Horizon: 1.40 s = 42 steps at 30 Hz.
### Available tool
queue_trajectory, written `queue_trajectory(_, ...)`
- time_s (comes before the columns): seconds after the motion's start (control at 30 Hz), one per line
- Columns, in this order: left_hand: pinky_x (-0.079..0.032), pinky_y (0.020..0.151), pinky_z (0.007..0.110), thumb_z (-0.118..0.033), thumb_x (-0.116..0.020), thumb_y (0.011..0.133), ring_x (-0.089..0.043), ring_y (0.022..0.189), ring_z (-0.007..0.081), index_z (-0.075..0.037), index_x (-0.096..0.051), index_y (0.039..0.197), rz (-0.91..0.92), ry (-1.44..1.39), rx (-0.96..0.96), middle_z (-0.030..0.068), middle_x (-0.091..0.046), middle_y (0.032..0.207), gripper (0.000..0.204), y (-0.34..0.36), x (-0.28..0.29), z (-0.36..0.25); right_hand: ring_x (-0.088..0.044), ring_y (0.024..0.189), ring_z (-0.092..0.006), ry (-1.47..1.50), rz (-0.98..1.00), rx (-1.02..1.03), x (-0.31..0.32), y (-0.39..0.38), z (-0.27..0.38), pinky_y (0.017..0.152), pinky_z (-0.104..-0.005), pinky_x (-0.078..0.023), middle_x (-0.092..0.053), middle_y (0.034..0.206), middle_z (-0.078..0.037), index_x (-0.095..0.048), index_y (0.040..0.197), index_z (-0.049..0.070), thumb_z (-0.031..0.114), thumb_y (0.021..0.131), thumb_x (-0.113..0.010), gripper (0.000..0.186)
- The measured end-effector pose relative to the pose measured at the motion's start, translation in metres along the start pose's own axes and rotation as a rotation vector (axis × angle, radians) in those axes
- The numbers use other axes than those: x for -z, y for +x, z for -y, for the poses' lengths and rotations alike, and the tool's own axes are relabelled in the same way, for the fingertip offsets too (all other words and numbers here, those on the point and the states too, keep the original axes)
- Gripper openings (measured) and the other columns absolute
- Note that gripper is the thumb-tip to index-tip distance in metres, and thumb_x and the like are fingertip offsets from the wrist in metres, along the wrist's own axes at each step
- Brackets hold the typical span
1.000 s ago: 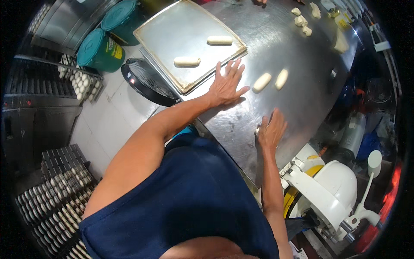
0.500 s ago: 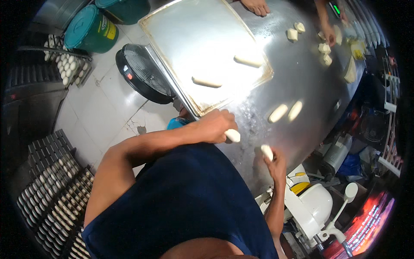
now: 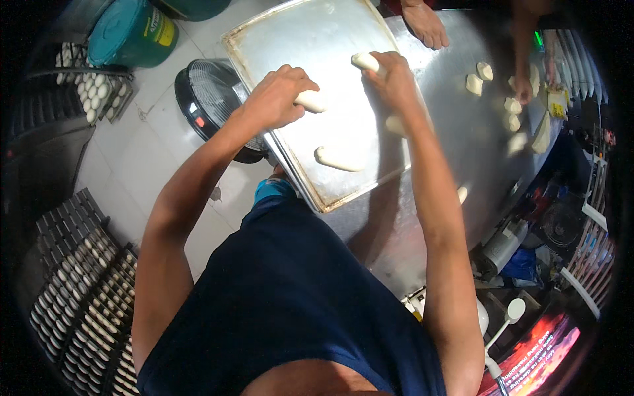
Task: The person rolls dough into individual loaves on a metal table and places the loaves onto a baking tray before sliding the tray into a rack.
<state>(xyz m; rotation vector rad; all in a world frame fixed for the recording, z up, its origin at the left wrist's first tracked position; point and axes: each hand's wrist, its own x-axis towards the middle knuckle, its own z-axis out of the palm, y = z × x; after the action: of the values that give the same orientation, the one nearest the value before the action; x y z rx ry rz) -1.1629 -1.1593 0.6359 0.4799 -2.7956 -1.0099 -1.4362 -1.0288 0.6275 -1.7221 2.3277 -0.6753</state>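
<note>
A pale dough roll [image 3: 310,101] is in the grip of my left hand [image 3: 276,98], over the left part of a metal baking tray [image 3: 297,33]. Farther right, my right hand [image 3: 394,82] has its fingers closed on another dough roll [image 3: 367,63], also above the tray. One more roll [image 3: 339,160] lies on the tray toward me. My right forearm partly covers a further roll [image 3: 395,125]. Whether the two held rolls touch the tray I cannot tell.
The tray rests on a steel table [image 3: 436,72]. Dough pieces [image 3: 474,84] lie at the table's far right, where a co-worker's hand [image 3: 522,89] works; another hand [image 3: 426,26] rests nearby. At left stand a floor fan [image 3: 205,99], a lidded green bucket [image 3: 139,33] and loaded racks [image 3: 86,284].
Both my hands have moved up and away from the table's near side to the tray, each carrying a dough roll. My view has shifted slightly.
</note>
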Motion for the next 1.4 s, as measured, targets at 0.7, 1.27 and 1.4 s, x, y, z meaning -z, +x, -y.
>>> queue_trajectory(0.7, -0.046, 0.104, 0.045, -0.008, -0.075, 0.075, -0.056, 0.119, 0.0375, -0.001, -0.064, 0.128, 0.298, -0.090, -0.100, 0.0187, -0.062, 0.125, 0.054, -0.027, -0.049, -0.092, -0.065, 0.109, -0.0385, -0.016, -0.149, -0.095, 0.050, -0.143, -0.006, 0.096, -0.0431, -0.052, -0.070, 0.113, -0.019, -0.069, 0.122, 0.001, 0.025, 0.081, -0.084, 0.050)
queue_trajectory(1.27, -0.056, 0.085, 0.049, -0.034, -0.082, 0.078, -0.067, 0.099, 0.0449, 0.006, -0.059, 0.107, 0.144, -0.120, -0.093, 0.0281, -0.065, 0.103, 0.054, 0.061, -0.264, -0.303, -0.069, 0.102, -0.0377, 0.062, -0.345, -1.195, 0.116, -0.330, -0.102, 0.090, -0.0449, -0.053, -0.070, 0.115, -0.023, -0.066, 0.126, -0.002, 0.044, 0.082, -0.080, 0.066)
queue_trajectory(1.4, -0.056, 0.085, 0.047, -0.026, -0.079, 0.076, -0.068, 0.097, 0.0428, 0.003, -0.061, 0.108, 0.130, -0.207, -0.024, 0.0260, -0.066, 0.105, 0.046, 0.056, -0.257, -0.299, -0.063, 0.113, -0.0386, -0.011, -0.332, -1.003, 0.106, -0.335, -0.107, 0.099, -0.0439, -0.049, -0.065, 0.123, -0.024, -0.065, 0.125, 0.001, 0.033, 0.080, -0.081, 0.057)
